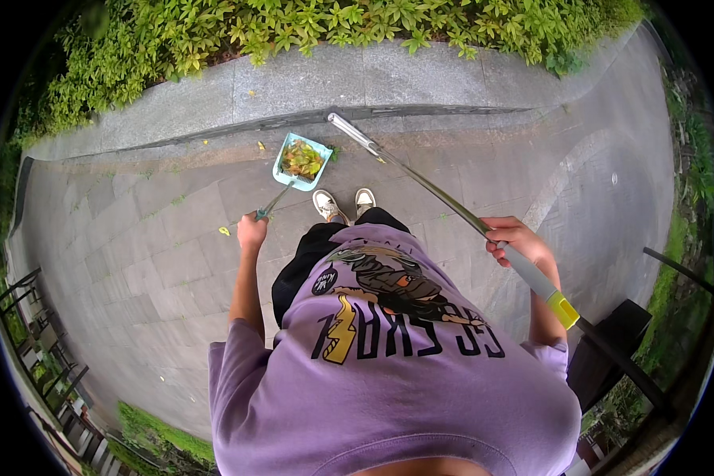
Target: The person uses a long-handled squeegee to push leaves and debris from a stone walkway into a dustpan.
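My left hand [252,231] is closed around the handle [272,203] of a light-blue long-handled dustpan [316,185]. The pan rests on the pavement ahead of my feet, and green, yellow and brown leaves [301,157] lie in it. In my right hand [520,240] is a long-handled tool [433,188] with a metal shaft and a grey and yellow grip. It slants up and to the left, its silvery far end [350,130] near the base of the stone curb, right of the dustpan. What kind of tool it is, I cannot tell.
A granite curb [297,83] borders leafy green shrubs [392,24]. Fallen yellow leaves [224,231] dot the paving [149,268]. My shoes [326,202] stand just below the dustpan. A dark box-like object [613,342] is behind my right arm; railings [41,339] run at the lower left.
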